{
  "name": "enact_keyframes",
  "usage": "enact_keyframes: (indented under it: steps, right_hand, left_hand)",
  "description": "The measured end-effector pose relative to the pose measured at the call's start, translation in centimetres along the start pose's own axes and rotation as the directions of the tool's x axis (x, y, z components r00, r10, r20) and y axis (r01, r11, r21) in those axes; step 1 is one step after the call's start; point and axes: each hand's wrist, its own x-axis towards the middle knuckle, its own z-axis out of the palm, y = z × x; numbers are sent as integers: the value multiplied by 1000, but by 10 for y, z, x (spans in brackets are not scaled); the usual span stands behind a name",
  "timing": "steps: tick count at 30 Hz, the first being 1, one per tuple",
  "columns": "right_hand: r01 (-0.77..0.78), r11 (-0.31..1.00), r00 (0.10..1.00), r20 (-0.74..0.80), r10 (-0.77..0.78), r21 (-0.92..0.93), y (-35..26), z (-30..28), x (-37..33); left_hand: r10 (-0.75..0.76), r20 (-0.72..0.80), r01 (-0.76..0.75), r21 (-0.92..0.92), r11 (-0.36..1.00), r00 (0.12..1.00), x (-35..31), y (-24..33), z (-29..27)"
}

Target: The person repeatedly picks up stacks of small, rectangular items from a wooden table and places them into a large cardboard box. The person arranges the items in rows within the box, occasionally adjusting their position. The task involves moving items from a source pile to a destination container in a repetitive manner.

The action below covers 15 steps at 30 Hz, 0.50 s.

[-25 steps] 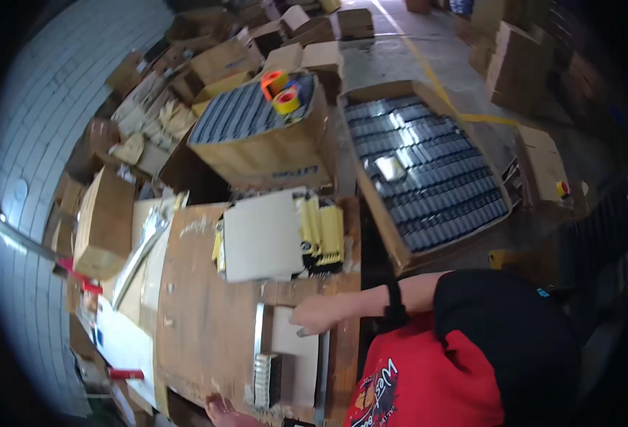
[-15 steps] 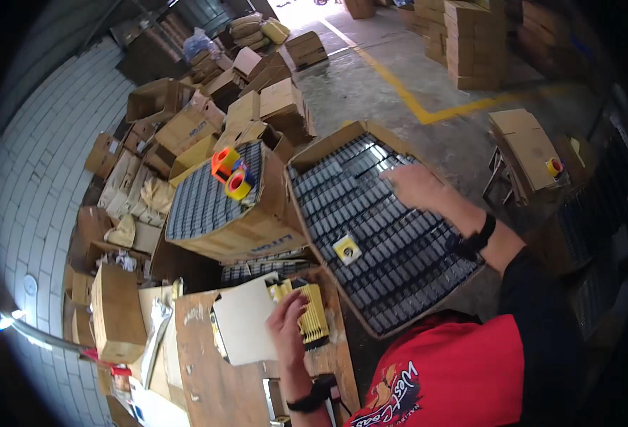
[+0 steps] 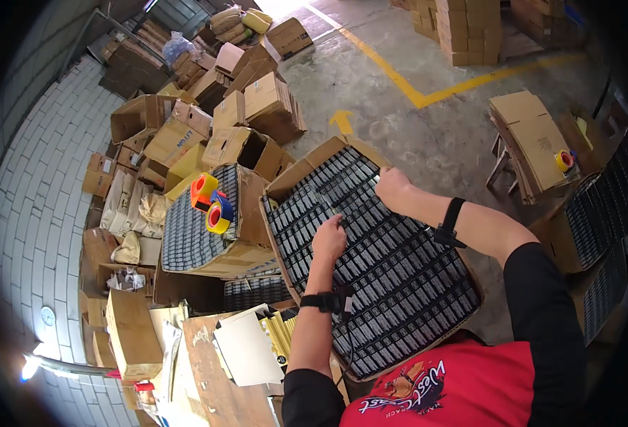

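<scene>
A large open carton (image 3: 463, 313) stands in front of me, packed with rows of small grey-and-black packaged pieces (image 3: 406, 267). Over its left middle part is my left hand (image 3: 329, 239), fingers curled closed; what they hold, if anything, is too small to make out. My right hand (image 3: 395, 189) is closed in a pinch above the far right part of the rows. A small pale bit shows at its fingertips, its kind unclear. To the left, a white sheet (image 3: 246, 352) and a stack of yellow cards (image 3: 277, 334) lie on a wooden table (image 3: 214, 370).
Beside the carton, another full carton (image 3: 246, 260) carries an orange tape roll (image 3: 202, 191) and a yellow one (image 3: 219, 215). Empty cartons (image 3: 179, 139) pile up along the left wall. Flattened cardboard (image 3: 527, 142) rests on a stand at right, near more filled boxes (image 3: 584, 228).
My left hand has moved from the yellow cards to over the carton. My right hand stays over the far rows, now pinching. The small yellow-and-white card on the rows no longer shows.
</scene>
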Motion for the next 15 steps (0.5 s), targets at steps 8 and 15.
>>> enact_keyframes:
  steps: [8, 15]
  right_hand:
    - [-222, 818, 975, 120, 186, 531, 6, 10, 22]
    - [-296, 612, 950, 159, 269, 734, 19, -6, -3]
  left_hand:
    - [-200, 149, 143, 321, 936, 968, 20, 23, 7]
    - [-183, -237, 170, -74, 983, 954, -3, 47, 26]
